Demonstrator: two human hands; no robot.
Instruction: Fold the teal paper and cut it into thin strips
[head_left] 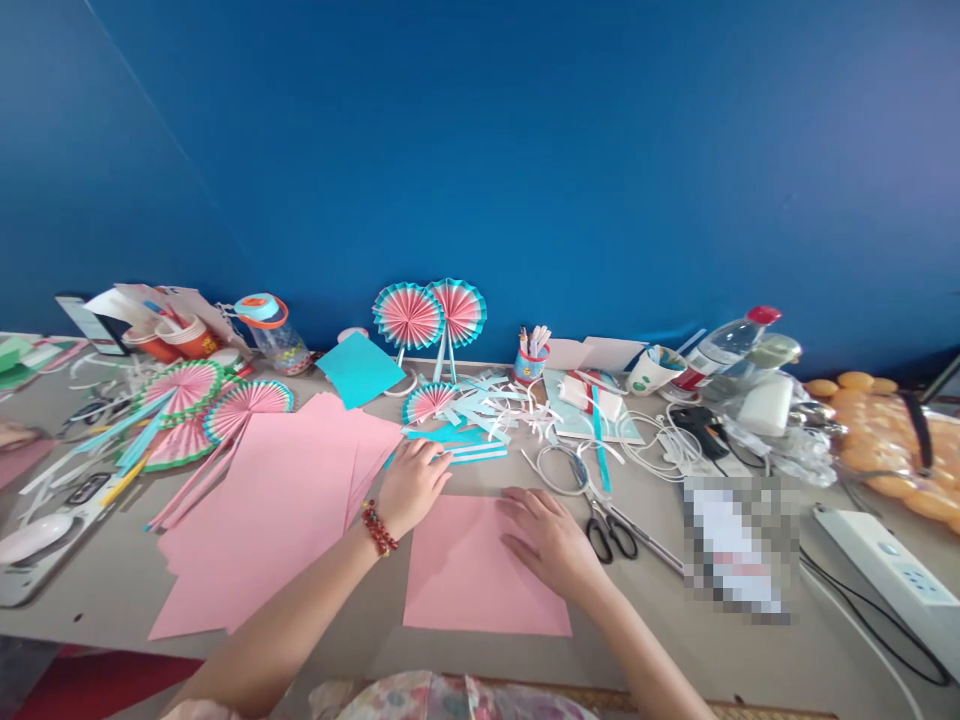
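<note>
A square sheet of pink paper (480, 580) lies flat on the desk in front of me. My right hand (551, 540) rests on its right side, palm down with the fingers stretched out. Beyond its upper left corner is my left hand (414, 487), fingers extended and lightly bent, with a red bead bracelet at the wrist. Those fingertips are close to some blue and white paper strips (480, 453); whether they touch them I cannot tell. To the left, larger pink sheets (277, 510) lie in a loose stack. Black-handled scissors (611, 535) lie right of my right hand.
Pleated paper fans (409, 315) stand against the blue wall, others (180, 390) lie at left. Paper scraps (495, 405), a pen cup (531, 362), white cables (649, 435), a plastic bottle (724, 350) and a power strip (892, 560) surround the work area. Another person's hand (15, 435) shows at far left.
</note>
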